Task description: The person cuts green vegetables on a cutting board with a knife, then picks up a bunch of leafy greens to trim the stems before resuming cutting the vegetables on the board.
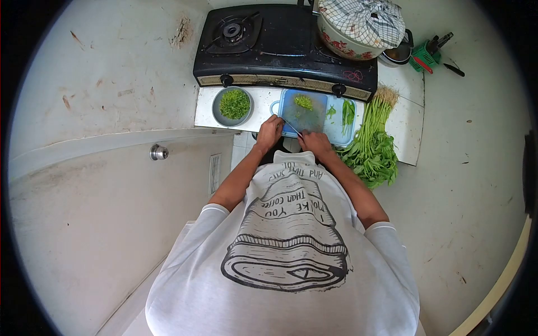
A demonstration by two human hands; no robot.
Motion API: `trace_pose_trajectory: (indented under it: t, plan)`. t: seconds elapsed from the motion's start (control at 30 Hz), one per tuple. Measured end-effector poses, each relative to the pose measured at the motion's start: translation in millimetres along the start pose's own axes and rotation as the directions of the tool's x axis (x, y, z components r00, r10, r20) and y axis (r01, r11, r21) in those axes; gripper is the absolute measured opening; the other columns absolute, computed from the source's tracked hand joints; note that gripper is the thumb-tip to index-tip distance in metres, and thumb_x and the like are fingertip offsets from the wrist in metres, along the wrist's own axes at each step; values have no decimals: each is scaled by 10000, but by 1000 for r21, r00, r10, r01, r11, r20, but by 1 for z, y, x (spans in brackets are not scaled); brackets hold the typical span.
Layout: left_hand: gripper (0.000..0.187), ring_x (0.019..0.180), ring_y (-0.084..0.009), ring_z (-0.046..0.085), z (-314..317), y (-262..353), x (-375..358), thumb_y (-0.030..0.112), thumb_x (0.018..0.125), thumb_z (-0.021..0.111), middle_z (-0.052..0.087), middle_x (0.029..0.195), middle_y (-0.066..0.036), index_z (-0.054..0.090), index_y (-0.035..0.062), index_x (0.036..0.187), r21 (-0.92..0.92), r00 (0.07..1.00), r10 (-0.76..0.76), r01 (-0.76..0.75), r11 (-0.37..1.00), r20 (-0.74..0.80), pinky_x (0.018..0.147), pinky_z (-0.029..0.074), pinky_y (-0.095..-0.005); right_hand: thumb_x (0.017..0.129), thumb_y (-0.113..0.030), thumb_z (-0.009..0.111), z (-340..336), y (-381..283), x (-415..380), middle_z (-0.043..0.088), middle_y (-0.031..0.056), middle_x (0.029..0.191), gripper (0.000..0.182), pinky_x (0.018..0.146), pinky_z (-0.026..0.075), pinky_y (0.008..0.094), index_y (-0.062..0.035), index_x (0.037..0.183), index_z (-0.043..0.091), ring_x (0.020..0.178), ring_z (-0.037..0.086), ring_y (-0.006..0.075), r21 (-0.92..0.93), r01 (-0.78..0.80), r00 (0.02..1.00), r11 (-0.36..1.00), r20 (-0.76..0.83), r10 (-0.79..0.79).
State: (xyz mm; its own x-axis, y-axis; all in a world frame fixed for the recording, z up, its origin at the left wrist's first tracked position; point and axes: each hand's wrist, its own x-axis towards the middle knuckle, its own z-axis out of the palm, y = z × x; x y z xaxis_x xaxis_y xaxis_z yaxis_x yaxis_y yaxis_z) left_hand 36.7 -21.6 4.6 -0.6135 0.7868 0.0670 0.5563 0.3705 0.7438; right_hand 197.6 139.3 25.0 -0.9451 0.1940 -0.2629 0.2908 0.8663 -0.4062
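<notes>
My right hand (316, 144) is closed around the handle of a knife (292, 128) at the front edge of the blue cutting board (319, 120). The blade points up and left, towards my left hand (271, 131). My left hand's fingers are bunched together near the blade tip, at the board's left front corner; what they hold, if anything, is too small to make out. A small heap of chopped greens (303, 101) lies on the board. Right of the board, a light blue tray (351, 134) holds some cut leafy stems (348, 113).
A grey bowl (216, 115) of chopped greens stands left. A large bunch of leafy greens (371, 140) lies right. Behind are a black gas stove (280, 56), a cloth-covered pot (350, 50), and a green basket (424, 55) with utensils. A wall (95, 129) borders the left.
</notes>
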Motion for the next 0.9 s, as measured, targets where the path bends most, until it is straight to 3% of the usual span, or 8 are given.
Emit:
trace_pose_trajectory:
  t: [0.1, 0.47, 0.9]
  plan:
    - [102, 839, -406, 667, -1, 2, -1, -7, 885, 660, 641, 923, -170, 700, 24, 974, 0, 1000, -14, 14, 1000, 8, 753, 544, -480, 1007, -378, 558, 8, 2, 4, 723, 246, 774, 395, 657, 576, 545, 6, 1004, 652, 702, 724, 430, 38, 8, 1000, 999, 13, -8]
    - [94, 846, -397, 685, 0, 2, -1, 10, 895, 664, 663, 945, -171, 716, 17, 972, -50, 994, -113, 113, 992, 10, 775, 544, -474, 1006, -344, 552, 5, 4, 0, 743, 222, 804, 359, 687, 592, 522, -8, 990, 677, 738, 745, 396, 3, -32, 999, 999, 9, 32]
    - [103, 847, -417, 654, 6, 7, 10, 31, 911, 662, 627, 944, -194, 699, 15, 1005, 11, 998, -55, 55, 998, 10, 776, 537, -495, 1024, -391, 542, -6, 23, 5, 720, 266, 816, 397, 731, 580, 567, -15, 1007, 669, 761, 722, 455, 73, -187, 980, 980, -52, 191]
